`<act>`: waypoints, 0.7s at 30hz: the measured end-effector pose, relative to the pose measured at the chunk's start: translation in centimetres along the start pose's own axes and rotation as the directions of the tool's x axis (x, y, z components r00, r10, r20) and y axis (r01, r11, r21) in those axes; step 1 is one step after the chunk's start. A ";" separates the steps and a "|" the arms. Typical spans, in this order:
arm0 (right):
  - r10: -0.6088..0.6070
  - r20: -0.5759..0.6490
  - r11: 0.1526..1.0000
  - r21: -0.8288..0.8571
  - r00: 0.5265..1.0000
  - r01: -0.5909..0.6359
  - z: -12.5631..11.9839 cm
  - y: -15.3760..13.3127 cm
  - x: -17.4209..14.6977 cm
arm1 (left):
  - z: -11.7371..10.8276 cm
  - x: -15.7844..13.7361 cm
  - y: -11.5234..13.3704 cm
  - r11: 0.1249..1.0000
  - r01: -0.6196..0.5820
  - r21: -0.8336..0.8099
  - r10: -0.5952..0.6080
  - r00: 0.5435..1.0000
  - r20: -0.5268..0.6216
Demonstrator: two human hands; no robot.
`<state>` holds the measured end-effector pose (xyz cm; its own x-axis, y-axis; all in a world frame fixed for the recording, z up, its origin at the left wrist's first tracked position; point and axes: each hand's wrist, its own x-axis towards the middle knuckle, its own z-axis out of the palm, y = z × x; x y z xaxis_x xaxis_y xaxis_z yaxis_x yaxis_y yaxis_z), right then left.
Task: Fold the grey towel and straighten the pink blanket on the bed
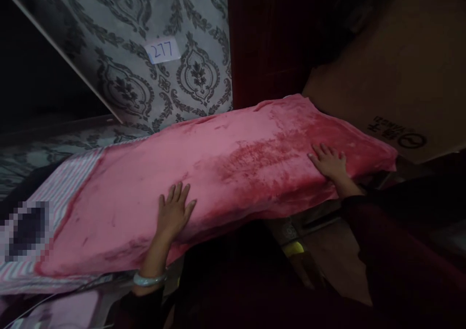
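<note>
Patterned wallpaper [145,52] backs the pink blanket [233,173]; we press our left hand [174,212] and right hand [329,163] flat on it, fingers spread, gripping nothing.

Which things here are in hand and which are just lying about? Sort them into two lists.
In hand:
pink blanket, folded long
left hand, flat on its near edge
right hand, flat on its right end

Lying about:
striped cloth under the blanket
label reading 277 on the patterned wall
cardboard box at right
</note>
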<state>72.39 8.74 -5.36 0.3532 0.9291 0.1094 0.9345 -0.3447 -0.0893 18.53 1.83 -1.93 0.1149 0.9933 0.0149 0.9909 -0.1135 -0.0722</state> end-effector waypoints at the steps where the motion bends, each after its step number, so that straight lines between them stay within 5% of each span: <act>1: 0.009 0.015 1.000 0.001 1.000 -0.009 -0.2 -0.1 -0.1 | 0.0 -0.5 -0.8 1.000 0.029 0.011 -0.029 1.000 0.003; 6: -0.014 0.098 0.999 0.033 0.995 0.011 -1.1 -2.1 -0.7 | 0.6 -2.7 -4.1 0.982 0.184 0.031 -0.184 0.983 -0.003; 11: -0.302 0.176 0.952 0.098 0.937 0.289 -0.6 -10.6 -4.7 | 1.6 -3.4 -5.6 0.982 0.187 -0.019 -0.188 0.978 -0.086; 15: -0.643 0.116 0.754 0.268 0.757 0.600 -0.1 -20.2 -12.4 | 1.7 -3.2 -5.5 0.982 0.183 -0.056 -0.188 0.976 -0.107; 19: -0.906 0.001 0.370 0.491 0.424 0.789 0.1 -25.7 -17.5 | 1.7 -3.2 -5.6 0.982 0.179 -0.063 -0.184 0.978 -0.094; 20: -0.921 -0.029 0.321 0.513 0.389 0.797 0.1 -25.8 -17.2 | 1.7 -3.2 -5.7 0.982 0.179 -0.066 -0.184 0.979 -0.093; 21: -0.914 -0.055 0.319 0.516 0.403 0.795 0.0 -25.2 -16.2 | 1.8 -3.2 -5.9 0.982 0.178 -0.068 -0.184 0.979 -0.092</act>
<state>43.09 2.36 -4.87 -0.7091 0.6818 0.1798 0.5557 0.6973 -0.4528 12.15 -0.64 -3.30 -0.0638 0.9908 0.1196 0.9979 0.0643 0.0000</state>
